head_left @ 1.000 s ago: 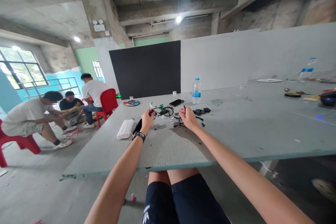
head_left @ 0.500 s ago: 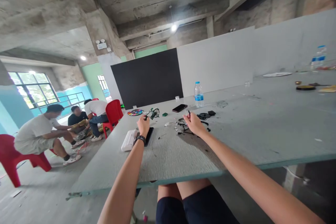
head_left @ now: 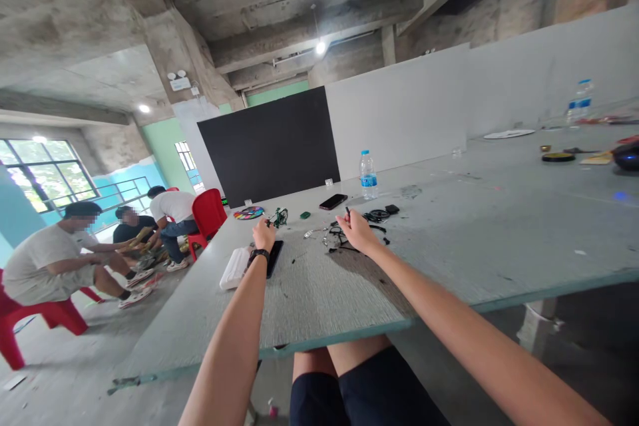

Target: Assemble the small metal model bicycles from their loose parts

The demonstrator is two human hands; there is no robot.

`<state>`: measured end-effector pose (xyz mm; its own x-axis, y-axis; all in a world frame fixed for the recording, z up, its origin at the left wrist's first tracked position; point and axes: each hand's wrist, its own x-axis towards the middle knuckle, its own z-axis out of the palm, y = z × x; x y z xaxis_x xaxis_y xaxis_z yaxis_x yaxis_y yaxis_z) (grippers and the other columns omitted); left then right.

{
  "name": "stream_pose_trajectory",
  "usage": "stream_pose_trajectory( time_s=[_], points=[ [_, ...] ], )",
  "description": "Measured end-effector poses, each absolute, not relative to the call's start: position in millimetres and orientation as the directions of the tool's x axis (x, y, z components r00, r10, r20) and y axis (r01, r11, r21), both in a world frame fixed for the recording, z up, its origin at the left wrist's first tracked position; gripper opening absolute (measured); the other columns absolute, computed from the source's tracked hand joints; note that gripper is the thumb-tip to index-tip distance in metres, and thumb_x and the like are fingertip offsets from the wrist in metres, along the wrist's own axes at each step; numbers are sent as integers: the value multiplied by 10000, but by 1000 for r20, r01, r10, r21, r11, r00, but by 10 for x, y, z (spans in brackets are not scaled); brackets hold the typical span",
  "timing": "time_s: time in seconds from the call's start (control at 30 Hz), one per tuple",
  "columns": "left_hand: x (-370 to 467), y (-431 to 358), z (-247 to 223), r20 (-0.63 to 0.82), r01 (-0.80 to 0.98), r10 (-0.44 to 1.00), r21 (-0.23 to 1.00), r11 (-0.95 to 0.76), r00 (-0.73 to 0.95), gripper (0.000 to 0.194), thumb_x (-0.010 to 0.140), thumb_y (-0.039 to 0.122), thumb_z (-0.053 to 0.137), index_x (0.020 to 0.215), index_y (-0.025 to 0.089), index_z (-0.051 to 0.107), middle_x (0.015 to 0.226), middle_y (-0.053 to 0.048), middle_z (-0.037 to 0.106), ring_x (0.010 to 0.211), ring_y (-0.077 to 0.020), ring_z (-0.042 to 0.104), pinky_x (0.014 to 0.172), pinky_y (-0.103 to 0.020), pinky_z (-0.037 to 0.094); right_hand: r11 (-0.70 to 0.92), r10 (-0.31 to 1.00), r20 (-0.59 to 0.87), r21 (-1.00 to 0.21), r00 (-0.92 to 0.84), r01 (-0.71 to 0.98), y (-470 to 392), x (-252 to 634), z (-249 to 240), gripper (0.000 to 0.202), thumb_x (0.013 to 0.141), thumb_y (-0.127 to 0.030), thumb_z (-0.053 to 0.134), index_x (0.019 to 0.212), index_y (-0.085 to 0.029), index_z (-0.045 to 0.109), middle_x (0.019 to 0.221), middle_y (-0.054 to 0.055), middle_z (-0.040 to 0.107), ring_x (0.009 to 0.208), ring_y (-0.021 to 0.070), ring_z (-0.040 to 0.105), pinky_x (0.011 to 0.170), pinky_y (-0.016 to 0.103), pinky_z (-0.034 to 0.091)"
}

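Observation:
My left hand (head_left: 263, 234) is closed round one end of a small green model bicycle (head_left: 280, 217), holding it above the far left part of the table. Part of the bicycle is hidden by the fingers. My right hand (head_left: 355, 230) is pinched on a thin black part (head_left: 348, 212), too small to identify. Beneath and beside that hand lie loose black model parts (head_left: 339, 234), and just past it are black wheel-like rings (head_left: 378, 215). Small clear pieces (head_left: 314, 233) are scattered between the two hands. Further back sits a little green item (head_left: 305, 215).
Close to my left wrist lie a white case (head_left: 234, 269) and a dark phone-like slab (head_left: 274, 258). Behind are a phone (head_left: 333, 202), a water bottle (head_left: 368, 176), a colourful disc (head_left: 248, 213) and a black panel (head_left: 269, 146). People sit at left near a red chair (head_left: 208, 213).
The view has swung slightly right. The bicycle in my left hand has turned and shows narrower than before. My right hand keeps its pinch on the black part.

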<state>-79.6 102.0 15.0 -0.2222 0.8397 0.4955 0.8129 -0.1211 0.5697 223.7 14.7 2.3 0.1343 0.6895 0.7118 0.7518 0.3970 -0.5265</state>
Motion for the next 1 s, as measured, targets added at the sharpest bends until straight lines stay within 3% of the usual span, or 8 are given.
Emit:
stream_pose_trajectory(
  time_s=[0.3, 0.67, 0.77, 0.83, 0.9, 1.0],
  points=[
    [-864, 1118, 185, 470, 828, 871, 540, -154, -145, 300, 928, 281, 517, 1118, 131, 696, 1133, -209, 723, 1149, -313, 648, 938, -375, 471, 401, 709, 694, -541, 123, 739, 119, 2227, 47, 408, 944, -618, 366, 744, -262, 357, 710, 65, 570, 682, 232, 569, 666, 353, 447],
    [-896, 967, 232, 444, 830, 873, 550, -89, -201, 475, 959, 484, 469, 1257, 144, 613, 1154, -214, 701, 1172, -313, 635, 933, -377, 470, 375, 763, 635, -588, 122, 717, 79, 2209, 70, 366, 937, -577, 408, 767, -255, 385, 727, 56, 577, 691, 231, 573, 668, 339, 426],
    [-821, 846, 322, 489, 830, 831, 554, -62, -265, 553, 964, 516, 445, 1342, 123, 537, 1320, -256, 595, 1256, -347, 569, 980, -428, 446, 360, 767, 630, -580, 123, 731, 70, 2213, 84, 381, 964, -575, 360, 758, -255, 392, 725, 60, 591, 692, 232, 581, 662, 335, 419],
    [-730, 731, 414, 659, 862, 692, 496, -106, -294, 526, 987, 478, 408, 1381, 143, 505, 1493, -231, 447, 1387, -339, 437, 1090, -445, 364, 349, 773, 622, -579, 122, 737, 71, 2225, 94, 408, 999, -547, 275, 744, -256, 406, 702, 62, 596, 681, 234, 586, 660, 335, 414],
    [-606, 593, 505, 793, 908, 598, 327, -262, -113, 450, 1001, 427, 399, 1338, 172, 552, 1509, -186, 441, 1418, -300, 394, 1136, -403, 322, 360, 777, 622, -568, 100, 740, 71, 2242, 104, 444, 1022, -498, 217, 729, -251, 441, 687, 66, 611, 677, 235, 596, 665, 334, 415],
    [-378, 376, 553, 709, 850, 659, 166, -501, 250, 338, 1004, 374, 423, 1206, 211, 639, 1269, -140, 629, 1177, -247, 584, 1024, -337, 423, 413, 772, 635, -536, 29, 736, 59, 2270, 113, 446, 1024, -443, 261, 757, -231, 548, 764, 87, 681, 740, 242, 637, 694, 326, 426]
  ],
)
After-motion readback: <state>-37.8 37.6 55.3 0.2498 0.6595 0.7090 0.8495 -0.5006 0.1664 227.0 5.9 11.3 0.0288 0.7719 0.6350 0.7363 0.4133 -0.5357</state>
